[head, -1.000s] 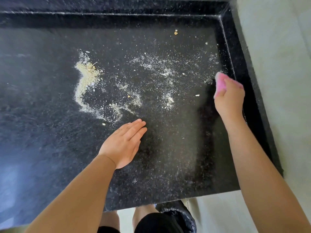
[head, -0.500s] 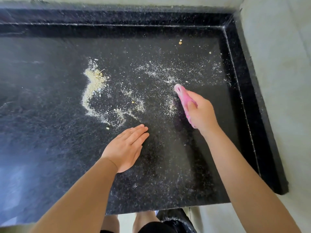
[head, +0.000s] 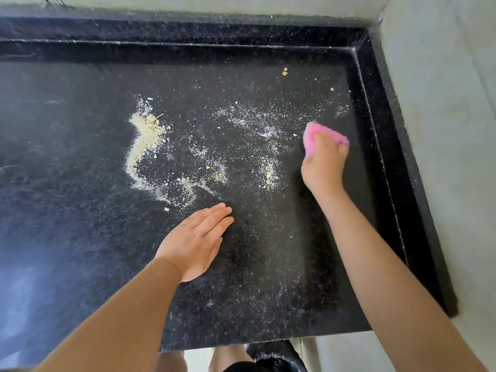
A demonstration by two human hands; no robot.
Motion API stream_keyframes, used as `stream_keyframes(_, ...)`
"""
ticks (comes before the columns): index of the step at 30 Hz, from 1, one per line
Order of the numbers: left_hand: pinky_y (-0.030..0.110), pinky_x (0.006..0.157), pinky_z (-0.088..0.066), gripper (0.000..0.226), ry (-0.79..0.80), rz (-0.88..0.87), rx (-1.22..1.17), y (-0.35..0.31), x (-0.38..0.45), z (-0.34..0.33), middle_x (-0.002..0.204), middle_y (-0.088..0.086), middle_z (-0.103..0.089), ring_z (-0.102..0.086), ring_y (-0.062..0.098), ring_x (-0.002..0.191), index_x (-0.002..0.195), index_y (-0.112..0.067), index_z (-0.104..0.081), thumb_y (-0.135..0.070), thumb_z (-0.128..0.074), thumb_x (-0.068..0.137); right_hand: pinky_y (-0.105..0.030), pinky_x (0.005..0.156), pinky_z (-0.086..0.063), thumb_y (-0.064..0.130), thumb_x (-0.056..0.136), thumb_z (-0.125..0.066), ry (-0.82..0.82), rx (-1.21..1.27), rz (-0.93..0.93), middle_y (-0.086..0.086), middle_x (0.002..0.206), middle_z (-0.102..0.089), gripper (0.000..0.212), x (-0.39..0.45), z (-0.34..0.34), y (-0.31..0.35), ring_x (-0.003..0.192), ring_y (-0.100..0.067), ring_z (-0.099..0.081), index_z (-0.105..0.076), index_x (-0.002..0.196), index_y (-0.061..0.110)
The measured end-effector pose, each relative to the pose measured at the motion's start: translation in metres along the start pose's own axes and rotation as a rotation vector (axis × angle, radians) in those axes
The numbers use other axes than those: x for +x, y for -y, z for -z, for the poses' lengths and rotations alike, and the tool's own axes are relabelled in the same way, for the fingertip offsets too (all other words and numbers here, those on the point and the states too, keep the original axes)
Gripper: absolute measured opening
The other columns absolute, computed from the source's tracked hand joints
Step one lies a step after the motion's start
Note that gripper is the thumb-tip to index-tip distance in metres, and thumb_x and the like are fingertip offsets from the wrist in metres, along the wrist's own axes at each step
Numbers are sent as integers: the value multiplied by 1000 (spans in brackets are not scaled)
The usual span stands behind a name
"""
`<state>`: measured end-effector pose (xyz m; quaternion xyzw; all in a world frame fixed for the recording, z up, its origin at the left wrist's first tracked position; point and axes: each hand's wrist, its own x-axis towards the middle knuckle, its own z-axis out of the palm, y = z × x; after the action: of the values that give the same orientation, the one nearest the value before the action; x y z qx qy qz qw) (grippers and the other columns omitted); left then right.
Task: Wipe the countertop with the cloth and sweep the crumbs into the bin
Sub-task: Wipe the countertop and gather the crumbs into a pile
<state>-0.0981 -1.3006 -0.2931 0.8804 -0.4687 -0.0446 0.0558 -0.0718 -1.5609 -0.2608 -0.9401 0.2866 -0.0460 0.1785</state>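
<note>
Moved: your right hand [head: 323, 162] has swung the pink cloth [head: 311, 136] back right, off the crumbs [head: 146, 142].
Risk: a fast stroke could fling crumbs over the counter [head: 80, 237] edge, missing the bin [head: 273, 358] below.
Hands: right grips the bunched cloth; left hand [head: 196, 242] rests flat, fingers straight, holding nothing.

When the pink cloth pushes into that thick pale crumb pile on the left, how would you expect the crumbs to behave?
The crumb pile looks fine and powdery, so it will probably smear and trail rather than move as a lump. The black countertop seems smooth, so larger bits may skitter ahead. The pink cloth, bunched in the right hand, likely flexes over some.
</note>
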Motion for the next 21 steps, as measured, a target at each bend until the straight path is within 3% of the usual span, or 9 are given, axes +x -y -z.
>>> stream_keyframes(2, 34, 95, -31, 68, 0, 3, -7, 0, 0, 3, 117, 12, -63, -58, 26, 111, 111, -2, -63, -28, -1, 98, -32, 65, -24, -6, 68, -17, 30, 240, 163, -13, 63, -45, 30, -21, 4, 20, 70, -27, -40, -46, 69, 2)
stream_keyframes(5, 35, 94, -31, 64, -4, 0, 4, -1, 1, 5, 116, 12, -64, -62, 28, 106, 109, -2, -64, -26, -5, 98, -47, 65, -28, -16, 77, -30, 32, 602, 202, -44, 81, -47, 20, -26, 36, 31, 73, -36, -33, -47, 74, -24)
stream_keyframes(7, 37, 94, -31, 59, -11, -6, 10, 0, 1, 5, 116, 12, -64, -62, 28, 106, 109, -2, -64, -24, -11, 97, -38, 49, -22, -17, 69, -30, -115, 509, 212, -33, 63, -42, 15, 2, 41, 14, 55, -28, -32, -40, 59, -13)
stream_keyframes(9, 37, 94, -31, 64, 6, -7, 10, 0, 1, 4, 116, 12, -64, -61, 27, 108, 110, -2, -64, -26, -5, 98, -28, 49, -14, -10, 61, -27, -169, 288, 119, -18, 59, -31, 22, 44, 27, -14, 53, -21, -23, -30, 52, 10)
stream_keyframes(11, 36, 95, -31, 68, 10, -11, 6, -1, 0, 3, 117, 11, -63, -54, 27, 114, 111, -2, -63, -28, -2, 98, -23, 49, -14, -4, 64, -28, -108, 93, -30, -10, 76, -35, 24, 69, 16, -34, 62, -18, -30, -37, 61, 19)
stream_keyframes(13, 35, 95, -31, 67, 4, -18, 1, 0, -1, 1, 118, 11, -63, -44, 23, 116, 112, -2, -62, -28, -2, 98, -22, 61, -24, -7, 75, -33, -27, -66, -109, -5, 92, -34, 31, 72, 7, -43, 90, -26, -39, -51, 92, 11)
stream_keyframes(15, 34, 95, -31, 67, -1, -14, 2, 0, 0, 1, 118, 11, -63, -44, 22, 116, 112, -3, -62, -28, -2, 98, -26, 67, -20, -6, 74, -28, -44, -88, -96, -4, 93, -34, 31, 59, 0, -36, 97, -23, -32, -46, 91, 13)
stream_keyframes(18, 34, 96, -30, 68, -7, -12, -10, 1, -1, 0, 118, 10, -63, -40, 21, 117, 112, -4, -63, -28, -1, 98, -25, 64, -12, 8, 64, -12, -79, -18, 73, -4, 84, -33, 30, 19, -13, -9, 86, -18, -30, -38, 77, 18)
stream_keyframes(21, 34, 95, -31, 69, 0, -10, -16, 1, 1, 4, 117, 9, -64, -54, 24, 114, 111, -6, -64, -28, 0, 98, -28, 70, -35, -3, 77, -22, 28, 297, 352, 3, 71, -41, 26, -13, -16, 11, 78, -17, -38, -43, 64, 6)
